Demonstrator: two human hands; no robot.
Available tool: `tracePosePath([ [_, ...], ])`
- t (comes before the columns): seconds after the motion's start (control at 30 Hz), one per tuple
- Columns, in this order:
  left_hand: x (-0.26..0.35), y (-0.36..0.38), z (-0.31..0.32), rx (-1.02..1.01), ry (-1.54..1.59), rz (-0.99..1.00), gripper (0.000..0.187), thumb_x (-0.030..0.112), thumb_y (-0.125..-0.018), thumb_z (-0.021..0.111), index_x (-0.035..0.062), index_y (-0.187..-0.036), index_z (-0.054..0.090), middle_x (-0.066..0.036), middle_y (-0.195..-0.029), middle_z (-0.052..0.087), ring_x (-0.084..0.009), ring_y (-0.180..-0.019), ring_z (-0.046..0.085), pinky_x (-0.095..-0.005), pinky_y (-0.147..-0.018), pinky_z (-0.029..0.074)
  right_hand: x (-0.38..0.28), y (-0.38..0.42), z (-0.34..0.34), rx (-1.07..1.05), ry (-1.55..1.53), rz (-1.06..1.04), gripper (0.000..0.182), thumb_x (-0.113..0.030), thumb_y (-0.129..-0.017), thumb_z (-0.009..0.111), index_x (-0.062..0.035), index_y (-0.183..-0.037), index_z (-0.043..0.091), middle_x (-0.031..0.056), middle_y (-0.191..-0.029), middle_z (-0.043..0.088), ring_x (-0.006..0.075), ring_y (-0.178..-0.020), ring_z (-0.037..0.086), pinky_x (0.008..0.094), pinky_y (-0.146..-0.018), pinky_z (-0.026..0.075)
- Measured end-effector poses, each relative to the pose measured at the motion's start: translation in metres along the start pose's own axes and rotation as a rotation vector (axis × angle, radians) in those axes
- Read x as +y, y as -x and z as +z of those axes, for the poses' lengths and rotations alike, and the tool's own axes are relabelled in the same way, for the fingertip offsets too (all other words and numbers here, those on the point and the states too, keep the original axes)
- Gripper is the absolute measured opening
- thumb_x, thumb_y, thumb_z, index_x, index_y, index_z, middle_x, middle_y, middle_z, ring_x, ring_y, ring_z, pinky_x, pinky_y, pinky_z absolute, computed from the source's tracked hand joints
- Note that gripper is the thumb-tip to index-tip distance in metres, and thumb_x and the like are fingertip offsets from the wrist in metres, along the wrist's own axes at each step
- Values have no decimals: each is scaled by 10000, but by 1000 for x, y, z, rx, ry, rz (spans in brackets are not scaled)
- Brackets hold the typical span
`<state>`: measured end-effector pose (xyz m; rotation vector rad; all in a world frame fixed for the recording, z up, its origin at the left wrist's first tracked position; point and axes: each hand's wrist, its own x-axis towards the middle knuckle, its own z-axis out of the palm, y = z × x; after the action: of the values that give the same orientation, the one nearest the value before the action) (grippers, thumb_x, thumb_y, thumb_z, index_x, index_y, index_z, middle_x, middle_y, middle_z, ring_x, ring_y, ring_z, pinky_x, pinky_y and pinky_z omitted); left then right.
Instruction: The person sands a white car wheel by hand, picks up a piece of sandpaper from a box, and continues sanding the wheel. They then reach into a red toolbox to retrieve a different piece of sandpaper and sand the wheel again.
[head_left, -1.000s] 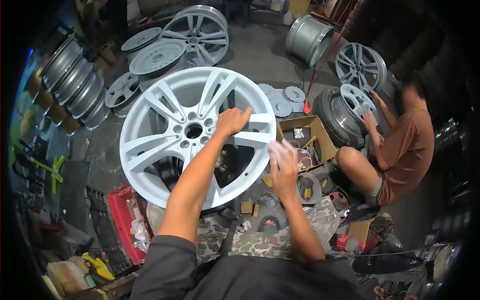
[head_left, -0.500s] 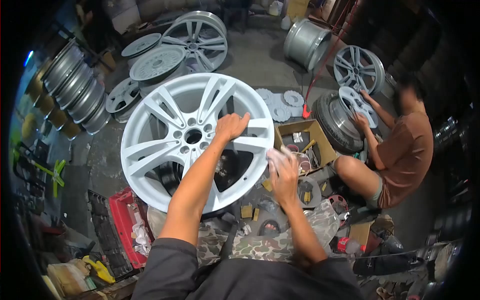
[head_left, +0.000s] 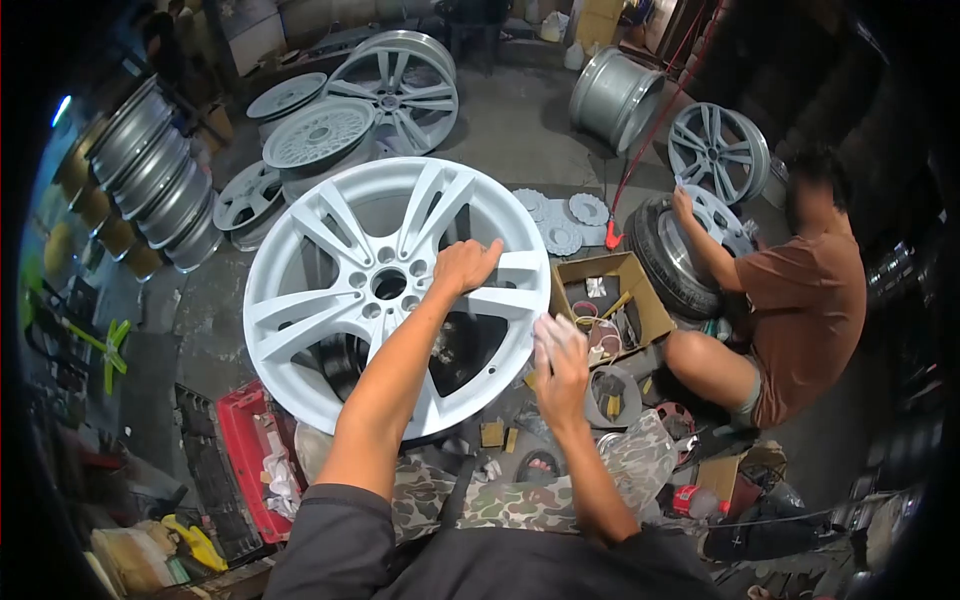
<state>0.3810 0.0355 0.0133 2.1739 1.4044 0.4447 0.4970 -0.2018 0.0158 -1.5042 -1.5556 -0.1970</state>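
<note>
Head view: left hand (head_left: 462, 266) gripping spoke of alloy wheel (head_left: 330, 290); right hand (head_left: 560, 362) beside rim, pinching pale pad (head_left: 552, 328)

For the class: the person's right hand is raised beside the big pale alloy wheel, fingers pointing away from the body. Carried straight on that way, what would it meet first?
Probably the open brown cardboard box of small parts: the right hand points at its near edge, just right of the pale grey alloy wheel. Depth is unclear.

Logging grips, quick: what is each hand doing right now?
Left hand: closed on a spoke of the grey wheel.
Right hand: fingers pinching something pale and blurred.
</note>
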Motion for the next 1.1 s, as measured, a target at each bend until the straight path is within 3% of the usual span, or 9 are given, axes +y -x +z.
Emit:
tracePosePath([
  [0.17, -1, 2, 3, -33, 14, -17, 766, 595, -961, 371, -68, -952, 755, -326, -993, 704, -479, -1014, 675, -517, -938, 500, 31, -31, 20, 44, -39, 77, 261, -85, -994, 573, 24, -1197, 695, 166, -1274, 668, 388, -1244, 551, 472, -1070, 420],
  [0.3, -6, -1, 7, 12, -29, -15, 745, 592, -964, 370, -40, -970, 764, -322, -992, 705, -480, -1021, 674, -525, -942, 496, 0, 6, 32, 201, -201, 258, 293, -114, -1022, 552, 46, -1233, 679, 188, -1270, 679, 383, -1273, 561, 467, -1090, 402],
  [0.4, 0, -3, 0, -8, -20, -33, 730, 590, -962, 377, -25, -971, 769, -316, -995, 707, -474, -1024, 674, -520, -941, 495, 0, 29, 40, 232, -211, 229, 328, -116, -1062, 496, 64, -1298, 636, 187, -1299, 662, 319, -1238, 603, 415, -1084, 432],
  [0.5, 1, 2, 1, -44, -7, -38, 714, 591, -959, 383, -5, -970, 775, -305, -997, 712, -469, -1028, 673, -513, -939, 495, 27, -16, 48, 190, -344, 394, 322, -121, -1070, 471, 47, -1281, 646, 178, -1262, 676, 300, -1215, 612, 383, -1055, 446],
  [0.6, -2, -1, -1, -28, -2, -10, 706, 599, -956, 387, 13, -960, 780, -292, -981, 717, -467, -1023, 671, -511, -938, 491, 25, -22, 43, 170, -316, 384, 303, -120, -1034, 528, 43, -1246, 669, 185, -1281, 672, 333, -1209, 607, 411, -1045, 448],
  [0.67, 1, 2, -1, -19, -11, -46, 712, 606, -954, 386, 12, -957, 778, -292, -978, 717, -465, -1020, 671, -510, -946, 485, 1, 2, 22, 192, -192, 217, 263, -36, -959, 606, 21, -1195, 710, 179, -1264, 676, 359, -1205, 602, 441, -1046, 458],
  [0.8, 0, 1, -4, -102, 30, -57, 717, 615, -959, 381, 17, -977, 776, -298, -1014, 710, -478, -1053, 652, -515, -961, 472, 15, -7, 5, 79, -60, 23, 244, -50, -938, 631, 7, -1154, 729, 155, -1236, 690, 385, -1218, 576, 461, -1038, 460],
  [1.03, -5, -4, -4, -82, -6, -51, 733, 629, -962, 387, 3, -943, 767, -298, -987, 710, -480, -1046, 649, -515, -959, 464, 92, -75, -17, 56, -136, 20, 186, -115, -966, 614, 30, -1040, 703, 176, -1016, 689, 373, -997, 616, 438, -908, 485],
  [1.1, -9, -5, 0, -79, 5, -52, 745, 643, -962, 391, 1, -927, 768, -292, -959, 713, -479, -1017, 656, -512, -942, 467, 83, -54, -52, -43, -255, 221, 179, -120, -973, 609, 31, -1020, 693, 200, -945, 650, 392, -935, 617, 443, -847, 488],
])
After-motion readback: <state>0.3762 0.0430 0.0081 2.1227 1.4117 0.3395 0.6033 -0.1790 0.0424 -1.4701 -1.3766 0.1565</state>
